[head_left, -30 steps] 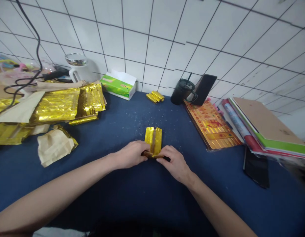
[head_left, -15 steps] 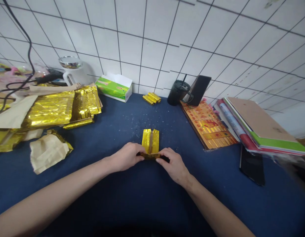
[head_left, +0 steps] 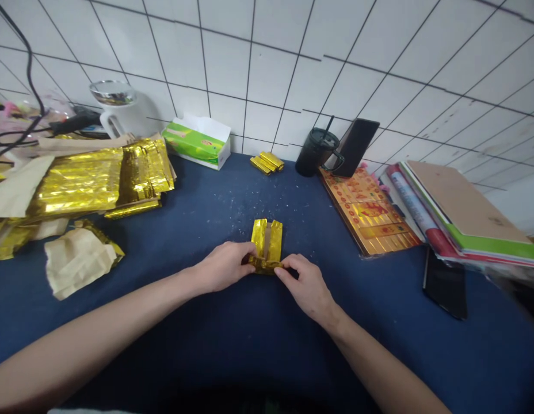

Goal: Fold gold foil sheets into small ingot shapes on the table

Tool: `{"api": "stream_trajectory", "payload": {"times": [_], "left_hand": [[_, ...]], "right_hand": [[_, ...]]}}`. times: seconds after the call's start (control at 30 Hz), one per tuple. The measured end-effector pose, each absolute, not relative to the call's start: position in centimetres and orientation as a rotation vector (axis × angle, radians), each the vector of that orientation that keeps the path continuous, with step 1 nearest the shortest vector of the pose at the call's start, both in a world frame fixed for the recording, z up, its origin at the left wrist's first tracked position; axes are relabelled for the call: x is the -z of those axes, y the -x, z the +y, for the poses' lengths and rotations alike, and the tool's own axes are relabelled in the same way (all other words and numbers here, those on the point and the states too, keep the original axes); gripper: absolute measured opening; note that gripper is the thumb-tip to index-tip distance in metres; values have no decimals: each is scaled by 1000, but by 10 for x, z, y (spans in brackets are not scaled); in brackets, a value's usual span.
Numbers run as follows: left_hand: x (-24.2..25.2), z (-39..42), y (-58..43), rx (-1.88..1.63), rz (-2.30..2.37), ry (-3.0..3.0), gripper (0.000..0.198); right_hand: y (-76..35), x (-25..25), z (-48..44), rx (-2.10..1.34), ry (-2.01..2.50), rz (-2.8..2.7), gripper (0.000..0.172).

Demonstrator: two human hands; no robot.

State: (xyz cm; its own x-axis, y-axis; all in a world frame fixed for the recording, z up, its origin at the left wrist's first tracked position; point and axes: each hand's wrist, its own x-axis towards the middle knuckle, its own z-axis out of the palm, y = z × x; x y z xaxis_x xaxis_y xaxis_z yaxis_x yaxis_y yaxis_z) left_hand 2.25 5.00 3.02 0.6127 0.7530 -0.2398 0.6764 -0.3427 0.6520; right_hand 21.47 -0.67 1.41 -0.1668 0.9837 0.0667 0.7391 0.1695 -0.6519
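Observation:
A strip of gold foil paper lies folded on the blue cloth, with a brown band down its middle. My left hand and my right hand both pinch its near edge, which is crimped over. My fingers hide part of that fold. Farther off stands a small stack of folded gold foil bars, out of reach of both hands.
A pile of gold foil sheets and crumpled brown paper lie left on the dark blue cloth. Behind stand a tissue box, white mug and black tumbler. Right are printed sheets, a phone and folders.
The whole scene has shifted slightly in view as my head moved. The foil's near edge now looks more tightly crimped between my fingers, and both hands stay on it.

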Motion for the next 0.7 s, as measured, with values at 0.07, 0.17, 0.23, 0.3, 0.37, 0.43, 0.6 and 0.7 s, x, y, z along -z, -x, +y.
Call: {"api": "stream_trajectory", "payload": {"times": [0.07, 0.17, 0.23, 0.3, 0.37, 0.43, 0.6, 0.7], "left_hand": [[-31, 50, -23, -123, 1134, -2106, 7], [-31, 49, -25, -126, 1165, -2123, 5], [-30, 49, -25, -133, 1177, -2130, 6], [-30, 49, -26, -123, 1185, -2128, 6], [-29, 49, -26, -102, 1201, -2127, 4], [-29, 49, -27, -93, 1215, -2135, 5], [-30, 47, -28, -71, 1235, -2159, 4], [-28, 46, -28, -43, 1247, -2201, 8]], "right_hand": [[-214, -13, -7, -627, 1623, -1995, 17], [-215, -11, -6, -575, 1666, -2024, 16], [-216, -10, -4, -581, 1692, -2035, 14], [-216, -9, -3, -588, 1715, -2042, 12], [-215, -9, -3, -557, 1740, -2060, 11], [-214, -8, -3, -509, 1754, -2093, 10], [-214, -6, -2, -503, 1773, -2132, 10], [-215, -6, -1, -509, 1789, -2124, 9]]}}
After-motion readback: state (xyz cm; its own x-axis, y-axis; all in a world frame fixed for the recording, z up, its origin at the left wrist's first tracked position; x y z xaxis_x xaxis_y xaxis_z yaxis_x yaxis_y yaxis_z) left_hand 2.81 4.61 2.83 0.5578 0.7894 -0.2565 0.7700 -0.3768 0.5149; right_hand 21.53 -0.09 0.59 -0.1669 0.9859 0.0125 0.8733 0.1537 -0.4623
